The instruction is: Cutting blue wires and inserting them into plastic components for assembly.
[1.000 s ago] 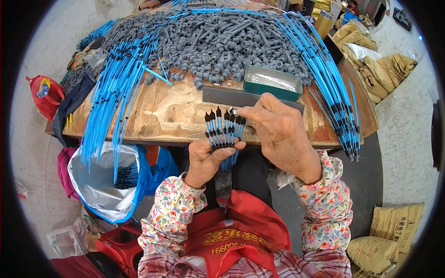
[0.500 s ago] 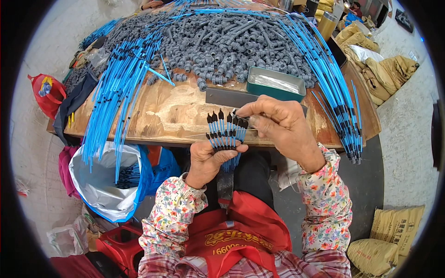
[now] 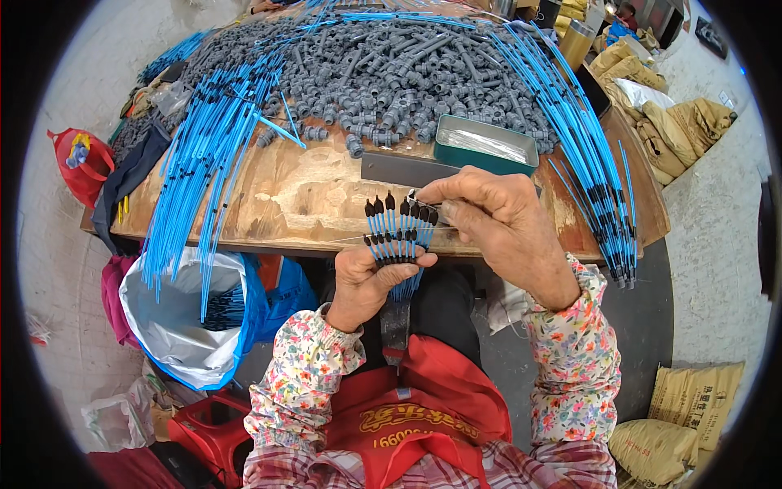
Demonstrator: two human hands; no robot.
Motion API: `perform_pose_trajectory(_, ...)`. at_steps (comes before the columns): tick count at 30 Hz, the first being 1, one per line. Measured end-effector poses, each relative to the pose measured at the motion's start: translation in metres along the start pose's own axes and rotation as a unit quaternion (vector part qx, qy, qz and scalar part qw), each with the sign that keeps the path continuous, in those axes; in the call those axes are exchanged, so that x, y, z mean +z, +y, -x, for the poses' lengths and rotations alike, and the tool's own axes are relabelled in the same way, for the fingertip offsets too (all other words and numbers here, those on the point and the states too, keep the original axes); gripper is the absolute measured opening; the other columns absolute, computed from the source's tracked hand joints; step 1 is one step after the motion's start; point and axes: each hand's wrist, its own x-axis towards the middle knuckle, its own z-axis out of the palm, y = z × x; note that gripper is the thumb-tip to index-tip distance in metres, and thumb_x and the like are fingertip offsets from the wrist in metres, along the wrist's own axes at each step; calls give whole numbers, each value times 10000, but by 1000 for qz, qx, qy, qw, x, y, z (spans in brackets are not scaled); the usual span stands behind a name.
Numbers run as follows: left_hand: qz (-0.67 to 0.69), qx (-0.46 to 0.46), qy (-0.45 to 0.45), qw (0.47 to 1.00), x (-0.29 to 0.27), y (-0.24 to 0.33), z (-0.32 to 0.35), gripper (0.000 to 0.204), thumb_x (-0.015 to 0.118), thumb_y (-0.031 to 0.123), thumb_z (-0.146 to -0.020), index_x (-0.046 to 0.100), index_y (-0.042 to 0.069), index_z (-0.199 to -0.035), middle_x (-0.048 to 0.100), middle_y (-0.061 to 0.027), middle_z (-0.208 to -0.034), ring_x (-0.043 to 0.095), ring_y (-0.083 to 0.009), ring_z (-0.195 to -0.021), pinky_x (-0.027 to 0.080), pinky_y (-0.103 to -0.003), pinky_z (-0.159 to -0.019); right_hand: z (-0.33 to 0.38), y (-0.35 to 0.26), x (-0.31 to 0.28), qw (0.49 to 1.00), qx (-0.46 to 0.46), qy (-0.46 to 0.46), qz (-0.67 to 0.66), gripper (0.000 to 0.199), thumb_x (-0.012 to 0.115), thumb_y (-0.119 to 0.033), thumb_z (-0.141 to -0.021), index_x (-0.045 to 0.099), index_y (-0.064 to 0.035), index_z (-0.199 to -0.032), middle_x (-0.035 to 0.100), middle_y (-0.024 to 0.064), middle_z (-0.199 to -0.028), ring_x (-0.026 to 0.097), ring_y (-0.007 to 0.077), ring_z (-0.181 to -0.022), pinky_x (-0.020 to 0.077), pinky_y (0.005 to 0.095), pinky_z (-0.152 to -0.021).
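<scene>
My left hand [image 3: 363,284] is closed round a fanned bundle of thin blue rods with black tips [image 3: 399,224], held upright at the table's near edge. The black ends stand in two rows, and the lower parts hang below my hand. At the right side of the fan, my right hand [image 3: 493,208] pinches thumb and forefinger together close to the black tips. A small shiny bit shows at the fingertips, too small to name. A fine pale strand runs sideways past the bundle at the lower row of tips.
A heap of grey plastic pipe fittings [image 3: 391,77] covers the far table. Blue rods lie in piles at left [image 3: 204,155] and right [image 3: 590,155]. A green tin [image 3: 486,163] holds thin pale strands. Below the left edge stands a blue-and-white bag [image 3: 175,326].
My right hand has shifted very slightly up at the right side of the fan. The left hand keeps its hold on the rods, almost unmoved.
</scene>
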Motion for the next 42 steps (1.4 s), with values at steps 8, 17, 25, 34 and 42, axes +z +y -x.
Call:
perform_pose_trajectory(8,4,2,2,1000,1,-1,0,153,628,-11,-825,634,-42,-975,692,-140,-911,659,-181,-855,523,-282,-769,0,5,-2,1000,8,-9,-25,199,532,17,-852,671,10,-993,544,1,-748,469,57,-597,396,214,-544)
perform_pose_trajectory(17,17,-3,3,1000,2,0,0,165,618,-11,-830,665,-36,-986,697,-73,-921,615,-99,-823,491,-229,-746,-1,4,0,1000,-2,-7,-25,195,533,11,-854,671,9,-992,536,-9,-721,455,49,-587,392,204,-538)
perform_pose_trajectory(25,7,-6,-4,1000,0,0,0,156,615,-18,-835,673,-26,-979,697,-60,-924,615,-93,-824,491,-224,-742,-9,-7,-2,974,140,-28,-178,173,602,-36,-833,659,43,-977,519,-39,-662,441,19,-583,372,185,-528)
perform_pose_trajectory(34,35,-17,-9,999,0,3,0,171,608,-29,-838,660,-35,-1000,696,-77,-944,624,-103,-857,497,-229,-762,-16,10,6,989,81,-32,-119,197,633,-75,-779,665,61,-917,626,35,-685,535,44,-612,434,217,-552)
perform_pose_trajectory(42,52,-16,-10,998,0,1,0,190,607,-27,-843,644,-48,-1028,694,-100,-955,633,-118,-876,503,-231,-771,-13,6,5,994,62,2,-92,187,634,-70,-786,671,52,-923,626,34,-698,544,44,-639,435,215,-570)
